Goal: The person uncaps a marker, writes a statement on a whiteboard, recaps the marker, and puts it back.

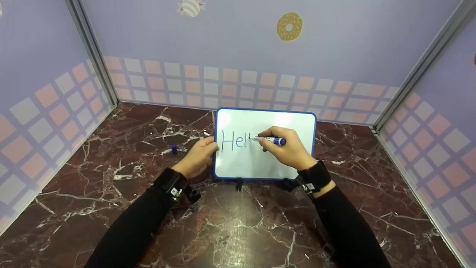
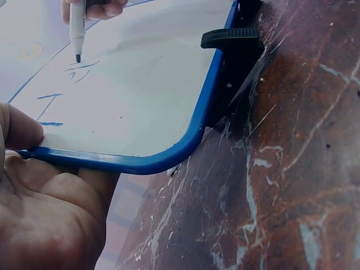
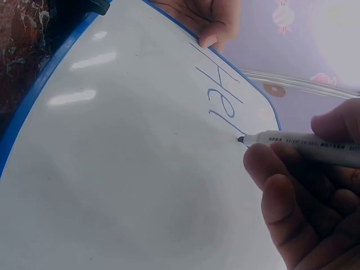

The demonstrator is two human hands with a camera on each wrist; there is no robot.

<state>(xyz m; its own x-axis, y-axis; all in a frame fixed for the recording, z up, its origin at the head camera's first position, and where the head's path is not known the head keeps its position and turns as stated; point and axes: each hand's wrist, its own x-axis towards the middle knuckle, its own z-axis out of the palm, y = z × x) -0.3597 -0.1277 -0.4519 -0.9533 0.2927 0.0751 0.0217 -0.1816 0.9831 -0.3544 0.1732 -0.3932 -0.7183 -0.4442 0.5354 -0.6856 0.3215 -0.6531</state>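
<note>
A whiteboard [image 1: 275, 162] with a blue frame stands tilted back on a dark stand, bearing blue handwriting that reads "Hel" and the start of another stroke. My right hand [image 1: 288, 147] pinches a white marker [image 3: 315, 145] with a blue end, its dark tip at the writing, right of the "l". At the board's left edge, my left hand [image 1: 199, 154] grips the frame, thumb [image 2: 21, 130] on the front and fingers behind. The fingers behind the board are partly hidden in the head view. A blue marker cap [image 1: 174, 149] lies on the table left of my left hand.
Black stand clips [image 2: 233, 38] hold the board's lower edge. The table [image 1: 238, 230] has a dark red marbled top. Patterned panels [image 1: 238, 48] enclose it at the back and both sides, joined by metal corner posts [image 1: 93, 52].
</note>
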